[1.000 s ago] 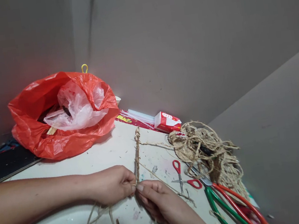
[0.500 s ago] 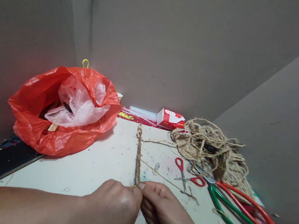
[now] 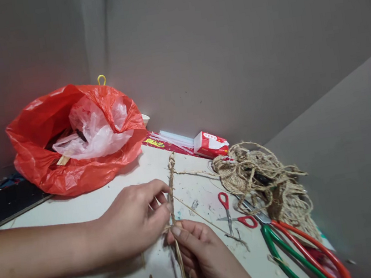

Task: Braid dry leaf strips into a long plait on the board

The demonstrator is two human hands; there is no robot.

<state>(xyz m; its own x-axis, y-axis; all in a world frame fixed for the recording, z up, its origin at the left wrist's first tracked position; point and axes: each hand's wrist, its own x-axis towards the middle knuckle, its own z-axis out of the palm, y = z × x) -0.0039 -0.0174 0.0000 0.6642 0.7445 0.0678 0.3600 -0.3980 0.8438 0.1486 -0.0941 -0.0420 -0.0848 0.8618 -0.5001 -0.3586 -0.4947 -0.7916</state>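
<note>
A rough brown cord of braided plant fibre point(image 3: 171, 178) runs upright over the white tabletop point(image 3: 134, 169). My right hand point(image 3: 200, 247) pinches its lower end between thumb and forefinger, where loose flat strands point(image 3: 180, 264) hang down. My left hand point(image 3: 141, 214) comes in from the left, its curled fingertips and thumb on the cord just above; part of that hold is hidden. From the cord a thin twisted strand leads right to a heap of coiled rope point(image 3: 238, 173). Small red-handled scissors point(image 3: 229, 218) lie open to the right.
Large shears point(image 3: 284, 254) with green and red handles lie at the right edge. At the back left sits a red plastic bag point(image 3: 107, 168) with clear plastic inside. A red tissue pack point(image 3: 210, 144) rests by the grey wall. Fibre scraps are scattered about.
My left hand has loosened from its fist beside my right thumb and moved up, its fingers now on the cord higher up. My right hand keeps its pinch.
</note>
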